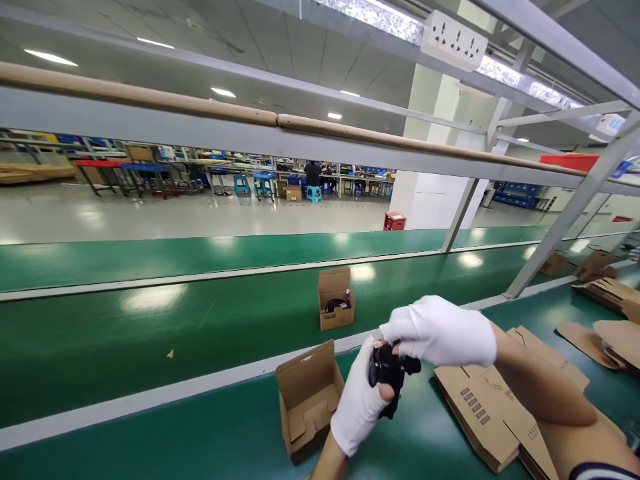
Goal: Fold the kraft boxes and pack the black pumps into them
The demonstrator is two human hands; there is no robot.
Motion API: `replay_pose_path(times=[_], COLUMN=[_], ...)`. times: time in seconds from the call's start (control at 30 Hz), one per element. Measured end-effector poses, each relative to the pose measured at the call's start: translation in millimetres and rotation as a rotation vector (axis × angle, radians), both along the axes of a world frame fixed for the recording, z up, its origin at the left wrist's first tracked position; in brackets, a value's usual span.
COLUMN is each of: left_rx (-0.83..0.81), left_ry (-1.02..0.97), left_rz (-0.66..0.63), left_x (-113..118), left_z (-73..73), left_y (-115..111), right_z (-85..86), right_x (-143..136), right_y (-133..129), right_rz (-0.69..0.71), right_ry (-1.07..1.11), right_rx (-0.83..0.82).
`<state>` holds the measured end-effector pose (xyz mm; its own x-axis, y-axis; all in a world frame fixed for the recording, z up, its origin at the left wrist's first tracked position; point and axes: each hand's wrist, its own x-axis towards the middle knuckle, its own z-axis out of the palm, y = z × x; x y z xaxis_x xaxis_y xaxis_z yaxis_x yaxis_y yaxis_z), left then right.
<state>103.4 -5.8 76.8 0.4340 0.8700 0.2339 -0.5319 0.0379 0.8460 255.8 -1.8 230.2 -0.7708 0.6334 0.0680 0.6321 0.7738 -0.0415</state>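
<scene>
Both my hands wear white gloves with bare fingertips. My left hand (357, 403) is wrapped round a black device (386, 370) with rounded parts, its exact kind hard to make out. Over the top of it, my right hand (433, 331) has its fingers bent down and gripping the upper part. Just left of my left hand stands an open cardboard box (305, 407), its lid up and only cardboard flaps visible inside. Farther off, a smaller open cardboard box (337, 318) holds a coiled black cable (337, 305).
Flattened cardboard boxes (480, 413) lie stacked under my right forearm, with more cardboard pieces (590, 343) to the right. A white strip (175, 387) separates the green bench from the green belt (125, 347). A metal frame post (565, 213) rises at right.
</scene>
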Motion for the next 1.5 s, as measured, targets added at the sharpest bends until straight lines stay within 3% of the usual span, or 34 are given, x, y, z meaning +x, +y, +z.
replay_pose_path(times=[0.13, 0.23, 0.3, 0.37, 0.47, 0.57, 0.63, 0.7, 0.8, 0.9, 0.97, 1.03, 1.13, 1.23, 1.3, 1.43, 1.5], left_rx=[0.077, 0.115, 0.084, 0.027, -0.046, -0.103, -0.078, -0.002, 0.092, 0.124, 0.104, 0.059, -0.042, -0.106, -0.102, -0.036, 0.023], left_ry=[0.091, 0.115, 0.052, -0.033, -0.075, 0.008, 0.110, 0.180, 0.152, 0.073, 0.031, -0.016, -0.087, -0.128, -0.110, 0.005, 0.036], left_rz=[-0.165, -0.298, -0.279, -0.129, 0.211, 0.504, 0.572, 0.503, 0.198, -0.056, -0.076, -0.003, 0.175, 0.359, 0.461, 0.591, 0.775], left_x=[-12, -18, -17, -15, -16, -21, -24, -22, -13, -3, -2, -5, -11, -11, -8, -5, -9], left_z=[5.8, 5.4, 3.7, 1.7, -0.8, -2.1, -2.2, -1.8, 0.7, 3.5, 3.6, 1.7, -3.2, -6.6, -7.1, -1.2, 7.0], left_y=[1, 0, -2, -3, 1, 10, 15, 15, 6, -6, -11, -11, -6, -2, -2, -8, -13], right_z=[-24.5, -48.0, -61.3, -70.4, -73.7, -62.3, -46.3, -27.4, -8.8, -17.9, -36.6, -55.8, -70.2, -66.2, -61.4, -59.6, -61.1], right_x=[8, 15, 17, 19, 21, 21, 18, 13, 3, -1, 0, 1, 3, -1, -7, -22, -31], right_y=[38, 54, 55, 46, 17, -23, -46, -56, -39, 1, 23, 31, 24, 10, 7, 18, 26], right_rz=[-0.055, -0.169, -0.225, -0.265, -0.264, -0.193, -0.096, 0.028, 0.146, 0.058, -0.074, -0.197, -0.256, -0.190, -0.231, -0.316, -0.263], right_ry=[0.343, 0.427, 0.426, 0.394, 0.231, -0.052, -0.189, -0.162, 0.126, 0.398, 0.518, 0.608, 0.676, 0.594, 0.575, 0.665, 0.615], right_rx=[-0.346, -0.449, -0.500, -0.507, -0.299, -0.009, 0.121, 0.192, 0.122, -0.196, -0.471, -0.628, -0.558, -0.431, -0.402, -0.465, -0.445])
